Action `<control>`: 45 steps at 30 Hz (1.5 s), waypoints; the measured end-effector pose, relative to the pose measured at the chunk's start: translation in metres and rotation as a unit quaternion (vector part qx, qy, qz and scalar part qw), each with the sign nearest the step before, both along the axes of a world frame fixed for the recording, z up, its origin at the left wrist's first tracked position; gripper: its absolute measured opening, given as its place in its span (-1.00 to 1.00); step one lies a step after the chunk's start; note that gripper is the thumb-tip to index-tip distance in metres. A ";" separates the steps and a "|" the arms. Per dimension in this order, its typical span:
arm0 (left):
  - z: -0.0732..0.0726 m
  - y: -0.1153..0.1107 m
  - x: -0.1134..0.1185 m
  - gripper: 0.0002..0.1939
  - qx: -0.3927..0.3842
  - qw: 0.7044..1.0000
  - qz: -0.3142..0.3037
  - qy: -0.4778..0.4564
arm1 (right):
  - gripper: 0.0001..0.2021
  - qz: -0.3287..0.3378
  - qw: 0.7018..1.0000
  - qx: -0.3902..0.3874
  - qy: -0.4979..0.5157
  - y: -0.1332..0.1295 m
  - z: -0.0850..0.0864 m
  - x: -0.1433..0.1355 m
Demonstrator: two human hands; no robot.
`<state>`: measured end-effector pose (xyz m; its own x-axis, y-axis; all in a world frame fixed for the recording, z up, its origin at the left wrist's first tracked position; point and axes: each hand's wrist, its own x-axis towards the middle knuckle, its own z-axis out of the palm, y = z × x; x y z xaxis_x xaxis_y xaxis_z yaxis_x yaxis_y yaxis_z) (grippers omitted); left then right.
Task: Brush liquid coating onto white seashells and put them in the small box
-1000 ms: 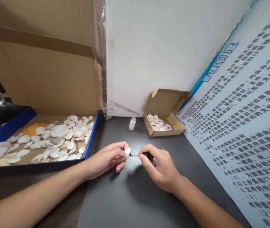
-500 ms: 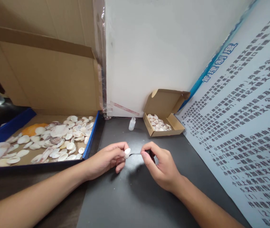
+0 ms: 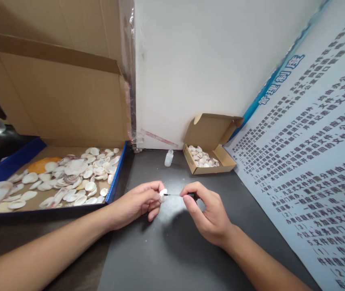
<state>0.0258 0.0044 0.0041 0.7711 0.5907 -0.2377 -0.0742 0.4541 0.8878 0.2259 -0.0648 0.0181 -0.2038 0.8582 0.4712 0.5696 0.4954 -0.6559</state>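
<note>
My left hand [image 3: 146, 200] is closed, pinching a small white seashell [image 3: 162, 192] between thumb and fingertips above the dark tabletop. Facing it, my right hand [image 3: 204, 208] is closed round a thin brush [image 3: 175, 195], its dark tip against the shell. Part of the brush's handle is hidden by the fingers. Beyond the hands stands a small open bottle [image 3: 168, 158] with whitish contents, upright and without a cap on it.
A large blue-sided box [image 3: 117, 178] holding many seashells lies on the left, its cardboard lid raised. At the back right, a small cardboard box [image 3: 210, 169] also holds shells. A printed board [image 3: 305, 161] borders the right side; a white wall [image 3: 190, 72] rises behind.
My right hand has shifted slightly, and the brush now lies straighter against the shell. The shell has turned a little in my left fingers. The bottle and boxes have not moved.
</note>
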 end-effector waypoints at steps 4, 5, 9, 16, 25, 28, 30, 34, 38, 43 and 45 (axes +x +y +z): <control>0.000 0.000 0.000 -0.85 -0.004 1.000 0.002 -0.001 | -0.91 0.000 1.000 -0.009 -0.015 0.001 0.000 -0.001; 0.000 0.001 0.000 -0.85 -0.004 1.000 0.002 -0.003 | -0.91 -0.011 1.000 -0.013 -0.022 0.001 0.000 -0.002; 0.000 0.000 0.001 -0.84 -0.002 1.000 -0.001 -0.010 | -0.90 -0.024 0.999 -0.013 -0.022 0.001 0.002 -0.001; -0.001 0.000 -0.001 -0.78 -0.003 1.000 0.001 -0.019 | -0.93 0.006 1.000 0.004 -0.008 0.001 0.001 -0.002; -0.003 0.002 -0.001 -0.80 -0.006 1.000 -0.001 -0.026 | -0.91 0.016 1.000 0.008 -0.004 0.001 0.000 0.000; -0.004 0.002 -0.001 -0.81 -0.009 1.000 -0.004 -0.030 | -0.91 -0.002 1.000 -0.002 -0.023 0.002 -0.001 -0.001; -0.004 0.003 -0.002 -0.82 -0.009 1.000 -0.006 -0.029 | -0.91 -0.022 0.999 -0.007 -0.031 0.002 -0.001 -0.002; -0.003 0.002 -0.001 -0.85 -0.013 1.000 -0.004 -0.028 | -0.90 -0.011 1.000 0.001 -0.014 0.002 -0.001 -0.001; -0.003 0.002 0.000 -0.86 -0.016 1.000 0.001 -0.022 | -0.93 0.016 1.000 0.011 -0.002 0.001 -0.001 0.000; -0.001 0.002 0.001 -0.85 -0.015 1.000 0.004 -0.021 | -0.93 -0.004 1.000 0.008 -0.010 0.002 -0.001 -0.001; -0.001 0.002 0.000 -0.84 -0.011 1.000 0.003 -0.020 | -0.93 -0.003 1.000 0.008 -0.012 0.002 -0.001 -0.001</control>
